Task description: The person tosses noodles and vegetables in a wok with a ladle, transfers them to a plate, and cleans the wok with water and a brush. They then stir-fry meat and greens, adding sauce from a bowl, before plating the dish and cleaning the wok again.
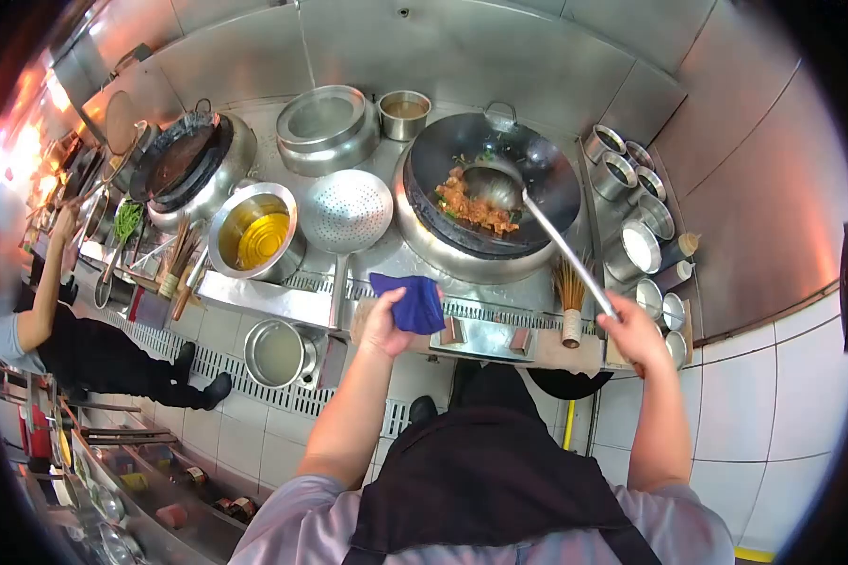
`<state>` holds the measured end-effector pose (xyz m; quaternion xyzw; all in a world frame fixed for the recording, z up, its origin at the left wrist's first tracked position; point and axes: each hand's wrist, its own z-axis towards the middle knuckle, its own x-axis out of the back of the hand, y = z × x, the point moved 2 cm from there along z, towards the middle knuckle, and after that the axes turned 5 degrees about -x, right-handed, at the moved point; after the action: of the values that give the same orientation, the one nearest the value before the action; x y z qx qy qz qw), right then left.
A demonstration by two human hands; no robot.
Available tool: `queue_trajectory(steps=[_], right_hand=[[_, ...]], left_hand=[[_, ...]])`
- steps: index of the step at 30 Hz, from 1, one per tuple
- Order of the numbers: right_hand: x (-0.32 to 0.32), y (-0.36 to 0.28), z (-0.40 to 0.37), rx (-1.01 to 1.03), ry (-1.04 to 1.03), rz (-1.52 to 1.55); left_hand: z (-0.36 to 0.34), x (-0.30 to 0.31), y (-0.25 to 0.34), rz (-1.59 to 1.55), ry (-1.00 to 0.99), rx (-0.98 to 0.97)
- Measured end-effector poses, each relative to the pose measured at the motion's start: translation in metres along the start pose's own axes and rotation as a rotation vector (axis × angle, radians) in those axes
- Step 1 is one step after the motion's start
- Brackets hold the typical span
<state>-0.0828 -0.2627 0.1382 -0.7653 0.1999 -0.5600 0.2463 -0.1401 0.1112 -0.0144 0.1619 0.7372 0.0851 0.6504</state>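
Observation:
My right hand (634, 331) is closed round the handle of a long steel ladle (575, 259), whose bowl rests inside a dark wok (546, 179). Browned food pieces with bits of green (476, 209) lie in the wok beside and below the ladle bowl. My left hand (386, 325) grips a folded blue cloth (413, 303) at the counter's front edge, apart from the wok. Near that hand, a perforated strainer (347, 211) lies on the stove with its handle toward me. Left of the strainer stands a pot of yellow oil (262, 239).
Several metal seasoning containers (641, 247) line the right side. A bamboo brush (571, 315) stands by the front edge. Behind are a lidded pot (321, 121) and a small steel pot (405, 113). At left, a co-worker (75, 339) works near another wok (184, 165) and flames (24, 155).

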Motion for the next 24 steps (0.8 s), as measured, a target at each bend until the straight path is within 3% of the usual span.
queue_trajectory(steps=[1, 2, 3, 5, 7, 11, 13, 17, 19, 22, 24], right_hand=[[-0.006, 0.005, 0.002, -0.053, -0.095, 0.036], [-0.014, 0.0, 0.009, 0.112, -0.087, -0.058], [-0.022, -0.016, 0.013, 0.101, -0.082, -0.052], [-0.032, -0.045, 0.027, -0.233, 0.115, -0.471], [-0.04, -0.028, 0.041, -0.189, 0.208, -0.444], [-0.026, 0.0, 0.013, -0.121, 0.414, -0.373], [-0.022, 0.044, 0.007, -0.142, 0.403, -0.423], [-0.011, 0.061, -0.011, -0.113, 0.332, -0.499], [-0.001, 0.042, -0.026, -0.11, 0.32, -0.449], [0.014, 0.029, -0.042, -0.093, 0.226, -0.378], [0.044, 0.017, -0.06, -0.072, 0.121, -0.317]], left_hand=[[0.007, -0.001, -0.009, 0.023, 0.054, 0.014], [0.016, -0.001, -0.017, 0.043, 0.065, 0.033], [0.026, -0.001, -0.024, 0.062, 0.079, 0.058], [0.047, -0.014, -0.035, 0.158, 0.169, 0.121], [0.069, -0.014, -0.045, 0.078, 0.14, 0.175], [0.085, -0.051, -0.048, 0.389, 0.182, 0.201], [0.099, -0.058, -0.051, 0.388, 0.143, 0.227], [0.132, -0.075, -0.062, 0.481, 0.094, 0.352], [0.148, -0.082, -0.072, 0.456, 0.161, 0.342], [0.177, -0.07, -0.089, 0.327, 0.518, 0.267], [0.159, -0.062, -0.107, 0.306, 0.509, 0.172]])
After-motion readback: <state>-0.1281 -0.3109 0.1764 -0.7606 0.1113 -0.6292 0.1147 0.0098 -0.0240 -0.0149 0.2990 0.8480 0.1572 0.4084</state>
